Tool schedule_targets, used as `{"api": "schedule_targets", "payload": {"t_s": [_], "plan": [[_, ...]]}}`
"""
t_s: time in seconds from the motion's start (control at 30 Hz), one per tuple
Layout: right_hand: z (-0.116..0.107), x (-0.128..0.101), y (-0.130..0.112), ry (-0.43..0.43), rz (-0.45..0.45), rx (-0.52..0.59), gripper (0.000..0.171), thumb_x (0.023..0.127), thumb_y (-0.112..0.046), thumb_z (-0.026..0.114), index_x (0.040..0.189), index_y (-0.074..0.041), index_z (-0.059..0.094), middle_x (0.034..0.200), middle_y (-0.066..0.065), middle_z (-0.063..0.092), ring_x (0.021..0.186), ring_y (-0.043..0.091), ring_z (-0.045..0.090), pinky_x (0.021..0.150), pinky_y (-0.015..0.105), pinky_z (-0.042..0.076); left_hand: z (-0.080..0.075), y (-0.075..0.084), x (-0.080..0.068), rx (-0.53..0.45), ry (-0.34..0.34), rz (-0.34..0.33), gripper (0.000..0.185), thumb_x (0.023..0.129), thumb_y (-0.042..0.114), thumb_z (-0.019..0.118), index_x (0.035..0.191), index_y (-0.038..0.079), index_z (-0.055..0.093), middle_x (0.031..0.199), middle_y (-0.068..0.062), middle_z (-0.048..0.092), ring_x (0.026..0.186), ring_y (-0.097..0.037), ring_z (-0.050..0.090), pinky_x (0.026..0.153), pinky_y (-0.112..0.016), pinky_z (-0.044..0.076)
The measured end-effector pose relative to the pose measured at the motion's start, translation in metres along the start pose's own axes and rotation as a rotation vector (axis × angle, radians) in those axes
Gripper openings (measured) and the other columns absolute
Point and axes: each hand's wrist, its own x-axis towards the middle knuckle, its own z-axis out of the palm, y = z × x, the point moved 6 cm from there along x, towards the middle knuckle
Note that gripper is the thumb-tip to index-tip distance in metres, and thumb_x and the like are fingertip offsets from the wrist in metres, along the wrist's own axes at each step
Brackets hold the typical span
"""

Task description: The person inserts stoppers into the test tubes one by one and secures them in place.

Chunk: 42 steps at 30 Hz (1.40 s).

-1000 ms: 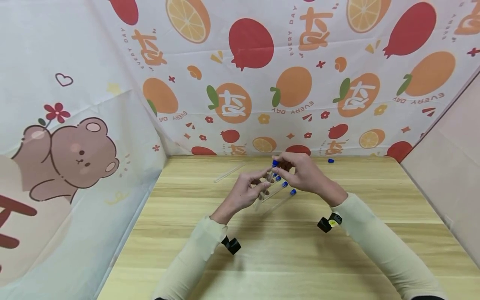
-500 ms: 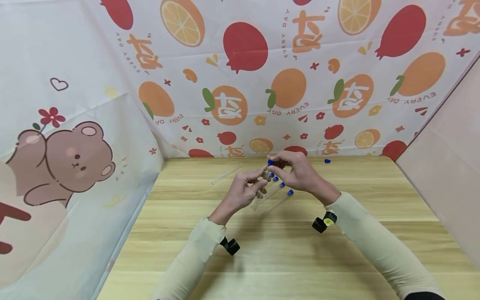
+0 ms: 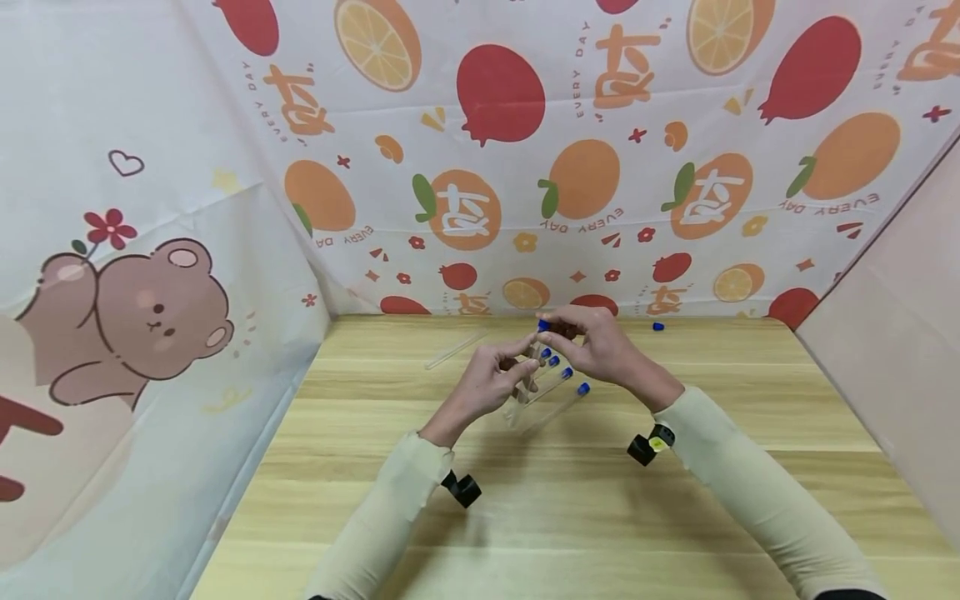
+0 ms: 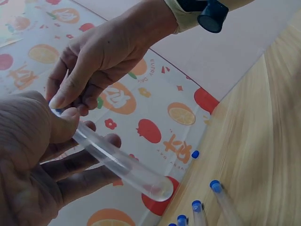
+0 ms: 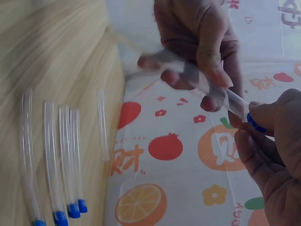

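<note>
over the last second little shifted: above the capped tubes (image 3: 557, 393) on the counter (image 3: 570, 500), the left hand (image 3: 486, 388) kept gripping the clear tube (image 4: 120, 162) while the right hand's (image 3: 596, 346) fingers (image 5: 263, 141) stayed pinched on its blue cap (image 5: 255, 123), so the capping seemed still underway

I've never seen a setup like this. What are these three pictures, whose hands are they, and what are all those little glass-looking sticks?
No machine here: a person wears one camera on the head and one on each wrist, so you get three views of one moment. The left hand grips a clear tube; the right hand pinches a blue cap at its end. On the wooden table lie four capped tubes, one uncapped tube and a loose blue cap.
</note>
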Motion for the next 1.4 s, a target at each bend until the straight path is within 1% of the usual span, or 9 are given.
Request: {"api": "schedule_targets", "payload": {"t_s": [0.13, 0.3, 0.4, 0.7, 1.0, 1.1, 1.23, 1.3, 1.4], "plan": [[-0.003, 0.000, 0.005, -0.035, 0.050, 0.000, 0.025, 0.096, -0.014, 0.071, 0.119, -0.007, 0.072, 0.091, 0.004, 0.074, 0.075, 0.010, 0.066, 0.068, 0.023, 0.057, 0.001, -0.001, 0.003, -0.037, -0.038, -0.033, 0.049, 0.103, 0.008, 0.058, 0.150, 0.008, 0.047, 0.119, -0.028, 0.069, 0.079, -0.049, 0.070, 0.060, -0.036, 0.063], [-0.006, -0.001, 0.012, -0.051, 0.148, 0.101, 0.023, 0.097, -0.015, 0.070, 0.120, -0.011, 0.070, 0.094, 0.004, 0.071, 0.080, 0.012, 0.065, 0.067, 0.024, 0.057, 0.000, -0.001, 0.006, -0.046, -0.047, -0.063, 0.048, 0.103, 0.013, 0.059, 0.151, 0.012, 0.049, 0.125, -0.028, 0.064, 0.075, -0.020, 0.073, 0.062, -0.036, 0.064], [-0.007, 0.001, 0.014, -0.052, 0.181, 0.133, 0.022, 0.098, -0.017, 0.069, 0.119, -0.013, 0.069, 0.095, 0.003, 0.071, 0.082, 0.012, 0.065, 0.068, 0.024, 0.057, -0.002, -0.001, 0.008, -0.039, -0.023, -0.073, 0.045, 0.103, 0.017, 0.060, 0.148, 0.014, 0.054, 0.124, -0.025, 0.065, 0.075, -0.011, 0.072, 0.062, -0.036, 0.064], [-0.012, 0.005, 0.016, -0.054, 0.214, 0.176, 0.018, 0.099, -0.017, 0.067, 0.117, -0.012, 0.068, 0.100, 0.007, 0.071, 0.084, 0.016, 0.065, 0.067, 0.025, 0.055, -0.006, -0.002, 0.006, -0.044, 0.036, -0.066, 0.035, 0.103, 0.022, 0.060, 0.136, 0.009, 0.062, 0.120, -0.021, 0.066, 0.086, -0.037, 0.074, 0.066, -0.037, 0.064], [-0.027, 0.012, 0.025, 0.048, 0.195, 0.222, 0.019, 0.098, -0.011, 0.067, 0.117, -0.006, 0.067, 0.101, 0.015, 0.070, 0.087, 0.018, 0.068, 0.071, 0.022, 0.057, -0.015, -0.007, 0.002, -0.034, 0.077, -0.059, 0.031, 0.101, 0.017, 0.063, 0.130, 0.005, 0.063, 0.114, -0.023, 0.065, 0.088, -0.034, 0.072, 0.069, -0.040, 0.064], [-0.028, 0.012, 0.033, 0.066, 0.227, 0.230, 0.021, 0.098, -0.012, 0.067, 0.118, -0.005, 0.067, 0.103, 0.015, 0.071, 0.089, 0.016, 0.068, 0.073, 0.020, 0.057, -0.019, -0.012, 0.000, -0.017, 0.101, -0.064, 0.030, 0.100, 0.016, 0.065, 0.129, 0.006, 0.063, 0.113, -0.022, 0.066, 0.088, -0.036, 0.070, 0.071, -0.047, 0.064], [-0.026, 0.015, 0.043, 0.075, 0.278, 0.245, 0.022, 0.098, -0.015, 0.068, 0.119, -0.006, 0.068, 0.103, 0.015, 0.071, 0.088, 0.012, 0.068, 0.072, 0.023, 0.058, -0.025, -0.016, -0.003, -0.007, 0.120, -0.070, 0.028, 0.099, 0.014, 0.066, 0.127, 0.007, 0.064, 0.112, -0.020, 0.066, 0.085, -0.026, 0.069, 0.071, -0.051, 0.063], [-0.025, 0.016, 0.047, 0.079, 0.297, 0.259, 0.023, 0.098, -0.016, 0.068, 0.120, -0.006, 0.067, 0.102, 0.015, 0.070, 0.086, 0.016, 0.067, 0.069, 0.024, 0.058, -0.027, -0.018, -0.004, -0.009, 0.121, -0.073, 0.028, 0.099, 0.013, 0.067, 0.126, 0.008, 0.064, 0.112, -0.019, 0.066, 0.085, -0.024, 0.069, 0.069, -0.046, 0.064], [-0.022, 0.018, 0.055, 0.086, 0.315, 0.283, 0.024, 0.098, -0.015, 0.068, 0.120, -0.005, 0.067, 0.101, 0.016, 0.069, 0.080, 0.015, 0.066, 0.063, 0.025, 0.058, -0.032, -0.023, -0.006, -0.004, 0.127, -0.078, 0.029, 0.098, 0.012, 0.067, 0.127, 0.008, 0.064, 0.114, -0.019, 0.065, 0.089, -0.033, 0.069, 0.068, -0.037, 0.063]]}}
